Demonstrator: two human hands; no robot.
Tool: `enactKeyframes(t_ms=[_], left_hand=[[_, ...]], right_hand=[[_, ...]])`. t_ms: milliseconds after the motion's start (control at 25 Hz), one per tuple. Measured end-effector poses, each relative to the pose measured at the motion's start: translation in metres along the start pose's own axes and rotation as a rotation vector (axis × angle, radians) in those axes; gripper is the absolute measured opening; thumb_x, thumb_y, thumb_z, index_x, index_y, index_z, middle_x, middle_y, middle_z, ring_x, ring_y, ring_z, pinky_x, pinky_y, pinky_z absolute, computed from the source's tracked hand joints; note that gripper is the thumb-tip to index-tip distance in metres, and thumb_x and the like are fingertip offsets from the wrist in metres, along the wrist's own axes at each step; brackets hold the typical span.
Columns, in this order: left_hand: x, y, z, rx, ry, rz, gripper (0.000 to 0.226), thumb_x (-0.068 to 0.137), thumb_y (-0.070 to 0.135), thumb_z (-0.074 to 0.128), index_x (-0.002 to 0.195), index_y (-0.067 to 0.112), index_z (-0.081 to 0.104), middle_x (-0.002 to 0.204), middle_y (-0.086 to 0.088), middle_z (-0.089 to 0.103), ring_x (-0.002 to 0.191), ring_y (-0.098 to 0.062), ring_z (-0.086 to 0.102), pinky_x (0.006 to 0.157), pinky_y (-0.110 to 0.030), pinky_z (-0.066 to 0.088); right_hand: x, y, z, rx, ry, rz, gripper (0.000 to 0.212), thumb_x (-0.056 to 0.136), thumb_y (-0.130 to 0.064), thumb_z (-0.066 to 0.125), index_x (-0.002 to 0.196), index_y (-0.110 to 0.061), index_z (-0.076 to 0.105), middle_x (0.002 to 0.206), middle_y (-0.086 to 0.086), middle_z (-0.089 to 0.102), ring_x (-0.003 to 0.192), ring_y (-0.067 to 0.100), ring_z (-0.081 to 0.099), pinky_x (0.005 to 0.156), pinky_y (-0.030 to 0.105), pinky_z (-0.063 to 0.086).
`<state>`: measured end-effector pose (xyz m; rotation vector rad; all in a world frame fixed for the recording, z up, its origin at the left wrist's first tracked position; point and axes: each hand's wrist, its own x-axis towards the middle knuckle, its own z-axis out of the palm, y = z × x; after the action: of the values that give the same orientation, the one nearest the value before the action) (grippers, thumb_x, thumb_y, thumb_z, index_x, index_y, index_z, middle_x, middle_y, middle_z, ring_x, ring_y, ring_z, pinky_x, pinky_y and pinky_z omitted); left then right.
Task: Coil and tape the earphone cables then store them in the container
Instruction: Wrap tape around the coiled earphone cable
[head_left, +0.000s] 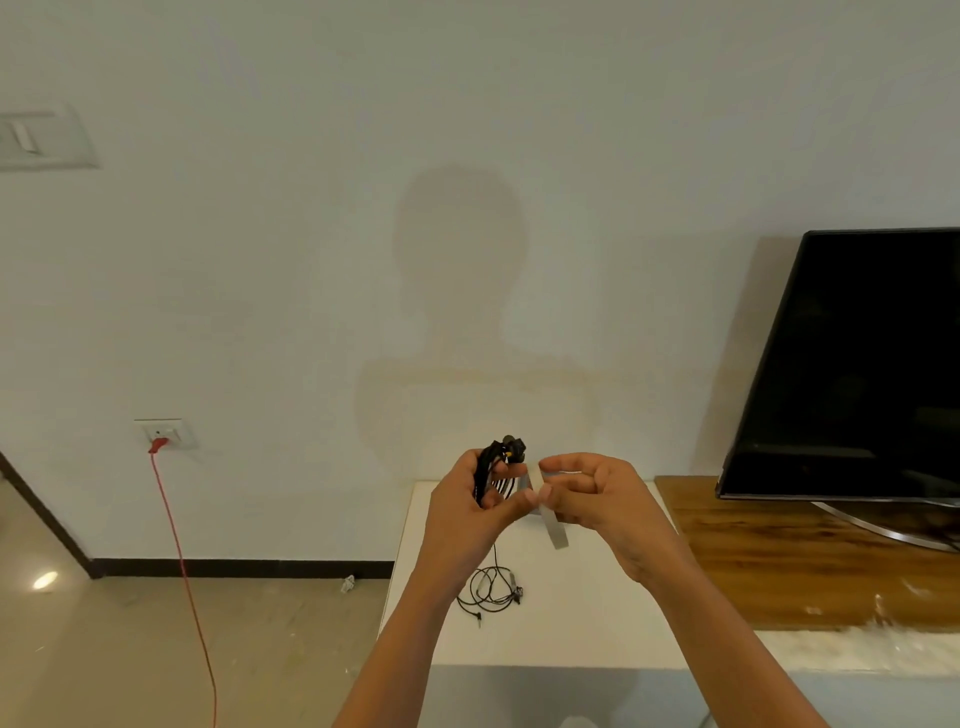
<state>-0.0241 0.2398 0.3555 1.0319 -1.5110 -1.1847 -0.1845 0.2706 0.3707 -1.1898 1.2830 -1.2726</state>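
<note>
We face a plain white wall (467, 104) with a person's shadow (457, 291) cast across its middle. Far left on the wall is a switch plate (41, 137). Lower down, a socket (163, 432) holds a red plug, and its red cable (182, 561) drops to the beige floor (130, 649). A small crumpled scrap (348, 583) lies by the dark skirting. To the right, a black television (857, 364) stands tilted on a wooden top (753, 561).

In the near middle is a white table (571, 613), and we see both hands raised above it. The left hand (467, 509) has its fingers curled round a coiled black earphone cable (501, 467). The loops run across the palm, and the earbuds bunch at the top of the bundle. The right hand (597, 499), just right of it, pinches a pale strip of tape (553, 525) between thumb and fingers. The strip hangs slanting down to the right, with its upper end just beside the coil. The left thumb tip meets the strip or sits just beside it; we cannot tell which.

A second earphone cable (493, 592) lies loosely looped on the table below the hands, with its plug trailing toward the near left.
</note>
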Motion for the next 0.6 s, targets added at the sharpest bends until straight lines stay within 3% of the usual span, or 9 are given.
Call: enactKeyframes(t_ms=[120, 280, 400, 600], left_hand=[[0.0003, 0.0012, 0.0018, 0.005, 0.031, 0.038, 0.043, 0.067, 0.032, 0.083, 0.104, 0.028, 0.061, 0.097, 0.013, 0.07, 0.056, -0.009, 0.037, 0.063, -0.024, 0.046], [0.0042, 0.0022, 0.0022, 0.054, 0.029, 0.028, 0.036, 0.064, 0.027, 0.085, 0.093, 0.022, 0.064, 0.086, 0.011, 0.073, 0.068, -0.005, 0.061, 0.065, -0.014, 0.049], [0.0057, -0.0003, 0.0028, 0.106, 0.018, 0.028, 0.027, 0.066, 0.022, 0.084, 0.085, 0.022, 0.065, 0.068, 0.019, 0.068, 0.061, 0.003, 0.057, 0.058, -0.009, 0.042], [0.004, -0.0074, 0.0079, 0.118, 0.036, 0.04, 0.018, 0.073, 0.017, 0.077, 0.084, 0.024, 0.064, 0.067, 0.017, 0.066, 0.06, -0.003, 0.052, 0.059, -0.015, 0.042]], right_hand=[[-0.0006, -0.0051, -0.0004, -0.079, 0.02, 0.006, 0.035, 0.069, -0.015, 0.08, 0.102, -0.011, 0.067, 0.083, 0.007, 0.076, 0.078, 0.015, 0.072, 0.065, 0.02, 0.056], [-0.0005, -0.0065, -0.0015, -0.097, 0.033, 0.036, 0.031, 0.068, -0.011, 0.081, 0.096, -0.006, 0.069, 0.078, 0.009, 0.075, 0.074, 0.017, 0.073, 0.062, 0.021, 0.056], [-0.0022, -0.0041, -0.0011, -0.122, 0.034, 0.047, 0.026, 0.069, -0.01, 0.08, 0.093, -0.006, 0.07, 0.076, 0.009, 0.075, 0.072, 0.015, 0.073, 0.057, 0.017, 0.053], [-0.0008, 0.0026, -0.0007, -0.211, 0.081, 0.036, 0.024, 0.073, -0.008, 0.078, 0.096, -0.009, 0.07, 0.075, 0.006, 0.075, 0.069, 0.009, 0.071, 0.057, 0.017, 0.053]])
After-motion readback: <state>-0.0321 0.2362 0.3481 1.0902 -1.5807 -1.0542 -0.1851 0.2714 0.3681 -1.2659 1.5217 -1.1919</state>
